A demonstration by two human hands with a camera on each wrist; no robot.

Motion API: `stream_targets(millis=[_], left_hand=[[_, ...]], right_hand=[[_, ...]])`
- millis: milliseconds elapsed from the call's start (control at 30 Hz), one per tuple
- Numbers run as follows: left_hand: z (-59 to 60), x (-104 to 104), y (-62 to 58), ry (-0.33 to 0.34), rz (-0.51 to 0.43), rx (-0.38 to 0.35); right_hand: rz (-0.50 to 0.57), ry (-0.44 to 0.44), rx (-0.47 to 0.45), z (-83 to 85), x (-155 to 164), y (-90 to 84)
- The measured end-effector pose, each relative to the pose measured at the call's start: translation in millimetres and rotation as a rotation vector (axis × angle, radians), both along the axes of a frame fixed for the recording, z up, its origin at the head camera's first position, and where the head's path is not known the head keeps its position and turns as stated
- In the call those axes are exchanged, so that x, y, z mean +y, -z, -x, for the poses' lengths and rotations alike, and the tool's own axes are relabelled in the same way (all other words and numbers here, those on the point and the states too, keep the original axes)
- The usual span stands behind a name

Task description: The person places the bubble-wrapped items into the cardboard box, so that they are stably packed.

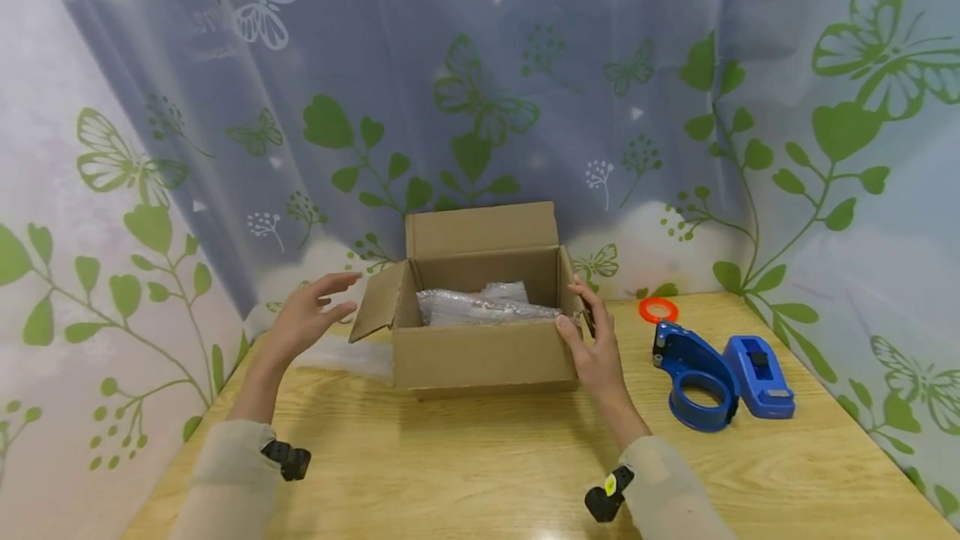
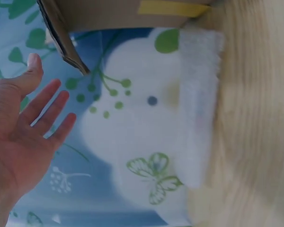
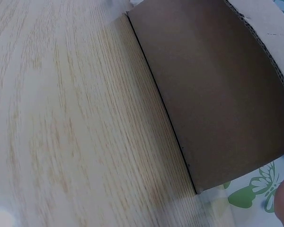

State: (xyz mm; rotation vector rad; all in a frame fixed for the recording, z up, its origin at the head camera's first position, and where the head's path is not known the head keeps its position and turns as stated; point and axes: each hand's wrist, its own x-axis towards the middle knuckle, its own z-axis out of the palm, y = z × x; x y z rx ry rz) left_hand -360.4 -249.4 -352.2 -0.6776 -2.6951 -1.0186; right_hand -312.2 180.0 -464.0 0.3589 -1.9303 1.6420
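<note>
An open cardboard box [image 1: 483, 357] stands on the wooden table with its back and left flaps raised outward. Inside it lies a bundle in clear bubble wrap [image 1: 487, 307]; what it wraps is mostly hidden. My right hand [image 1: 600, 354] grips the box at its right side, thumb at the front corner and fingers along the right flap. Just left of the left flap [image 1: 377, 300], my left hand [image 1: 303, 319] is held in the air with fingers spread, holding nothing. The left wrist view shows this hand [image 2: 26, 130] palm out, apart from the cardboard.
To the right are a blue tape gun [image 1: 701, 386], a blue tape dispenser [image 1: 759, 375] and an orange tape roll [image 1: 658, 309]. A strip of bubble wrap [image 1: 341, 357] lies left of the box. A patterned curtain [image 1: 480, 65] hangs close behind the box.
</note>
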Motion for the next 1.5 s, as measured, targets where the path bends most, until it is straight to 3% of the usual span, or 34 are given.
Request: stream_targets(millis=[233,433,867,1033,1167,1267,1400,1500], left_hand=[[6.5,-12.2,23.4,-0.026,0.000,-0.091],[13.3,-17.9,40.4,-0.041,-0.020,-0.128],[20.8,-37.2,86.2,-0.103,0.062,-0.218],[20.7,-39.6,94.8,-0.143,0.141,-0.241],[21.9,-39.8,99.4,-0.163,0.151,-0.259],[24.9,-40.0,104.3,-0.146,0.146,-0.258],[30.9,-41.8,111.4,-0.067,0.134,-0.262],[37.3,-44.4,119.3,-0.032,0.177,-0.217]], right_hand=[[-0.001,0.010,-0.015,0.2,2.6,3.4],[-0.008,0.017,-0.003,0.1,4.8,3.6],[0.003,-0.002,0.000,-0.3,2.8,2.8],[0.006,-0.005,-0.004,0.3,2.8,1.8],[0.004,-0.008,-0.002,0.6,3.1,1.8],[0.003,0.000,-0.002,0.2,3.3,2.2],[-0.001,0.001,0.012,1.3,3.2,3.2],[-0.004,-0.006,0.021,2.2,2.6,2.5]])
